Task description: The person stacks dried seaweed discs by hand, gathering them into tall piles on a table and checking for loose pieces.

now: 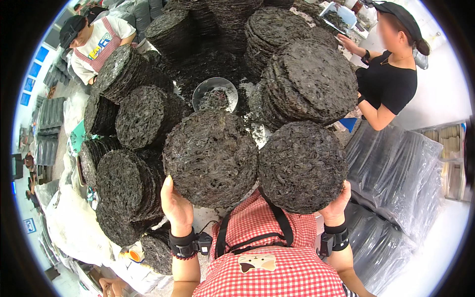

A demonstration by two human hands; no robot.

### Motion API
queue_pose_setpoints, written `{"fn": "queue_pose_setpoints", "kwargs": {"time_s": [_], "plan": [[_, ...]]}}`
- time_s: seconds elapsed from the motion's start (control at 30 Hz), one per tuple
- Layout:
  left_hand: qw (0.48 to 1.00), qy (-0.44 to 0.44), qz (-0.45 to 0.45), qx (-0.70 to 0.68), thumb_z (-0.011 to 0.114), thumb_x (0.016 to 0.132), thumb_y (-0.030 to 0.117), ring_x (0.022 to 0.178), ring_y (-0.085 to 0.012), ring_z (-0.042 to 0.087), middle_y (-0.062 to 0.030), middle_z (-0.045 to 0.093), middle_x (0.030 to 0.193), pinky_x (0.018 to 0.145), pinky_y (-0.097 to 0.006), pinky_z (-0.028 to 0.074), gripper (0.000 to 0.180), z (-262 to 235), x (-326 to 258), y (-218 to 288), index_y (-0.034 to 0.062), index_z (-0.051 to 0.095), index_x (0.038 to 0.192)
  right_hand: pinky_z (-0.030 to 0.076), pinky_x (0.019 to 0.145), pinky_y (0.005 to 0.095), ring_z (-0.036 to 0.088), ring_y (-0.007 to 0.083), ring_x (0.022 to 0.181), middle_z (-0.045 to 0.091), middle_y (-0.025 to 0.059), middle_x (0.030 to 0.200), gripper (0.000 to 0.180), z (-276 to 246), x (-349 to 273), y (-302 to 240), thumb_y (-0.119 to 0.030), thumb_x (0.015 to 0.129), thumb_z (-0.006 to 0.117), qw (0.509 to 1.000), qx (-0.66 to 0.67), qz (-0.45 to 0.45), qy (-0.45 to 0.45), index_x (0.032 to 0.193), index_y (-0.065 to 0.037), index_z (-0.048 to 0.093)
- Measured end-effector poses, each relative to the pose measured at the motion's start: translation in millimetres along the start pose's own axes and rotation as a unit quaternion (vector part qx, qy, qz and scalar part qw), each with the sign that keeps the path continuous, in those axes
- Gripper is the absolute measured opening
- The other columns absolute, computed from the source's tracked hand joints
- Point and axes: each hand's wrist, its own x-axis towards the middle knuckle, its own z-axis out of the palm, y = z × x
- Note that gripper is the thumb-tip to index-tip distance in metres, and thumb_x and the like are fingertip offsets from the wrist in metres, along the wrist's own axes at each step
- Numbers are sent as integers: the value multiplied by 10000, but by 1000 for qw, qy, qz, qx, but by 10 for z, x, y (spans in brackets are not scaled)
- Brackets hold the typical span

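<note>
My left hand grips the lower left edge of a round, dark dried seaweed cake, thumb up along its rim. At the lower right edge of a second round seaweed cake, my right hand is closed with the fingers mostly behind it. Both cakes are held up side by side in front of my apron, faces toward me, their edges nearly touching. How thick they are is hidden. Just beyond them stands a round bowl with dark seaweed scraps inside.
Tall stacks of seaweed cakes stand on the left, at the back and at the right. Plastic-wrapped grey bundles lie to my right. One person works far left, another far right, near a light-blue basin.
</note>
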Motion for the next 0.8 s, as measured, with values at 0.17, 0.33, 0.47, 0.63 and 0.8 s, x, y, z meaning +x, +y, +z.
{"fn": "queue_pose_setpoints", "kwargs": {"time_s": [0.17,0.33,0.47,0.63,0.8], "plan": [[1000,-4,0,-2,565,910,256,1143,-181,489,-59,599,1188,1025,-334,316,313,-45,22,0,39,614,1129,415,995,490,556,326,1133,592,111,1252,560,43,-6,-2,-407,809,550,1000,1,4,-15,1265,-82,550],[1000,1,-5,2,570,906,258,1144,-180,487,-56,595,1188,1032,-330,308,315,-27,12,10,41,613,1130,416,995,487,555,328,1131,592,113,1252,568,62,-10,-4,-411,807,552,1000,-12,-3,-16,1265,-75,548],[1000,16,-13,-6,586,897,257,1142,-178,483,-48,592,1178,1035,-327,303,311,-62,17,-1,44,613,1121,421,988,493,559,331,1123,593,118,1247,570,32,-8,-4,-404,804,552,1000,-3,-2,-7,1266,-71,547],[1000,19,-9,-1,591,894,253,1137,-175,482,-45,592,1171,1034,-326,303,305,-52,16,-8,45,613,1115,425,982,495,563,332,1117,598,119,1240,565,44,-16,-3,-402,803,551,1000,6,5,-11,1261,-70,550],[1000,0,0,27,594,891,305,1144,-169,479,-24,589,1180,1041,-344,284,328,-96,19,-23,76,623,1123,421,986,494,563,326,1120,600,115,1239,551,63,-7,9,-397,806,552,1000,-3,9,-22,1252,-75,560]]}}
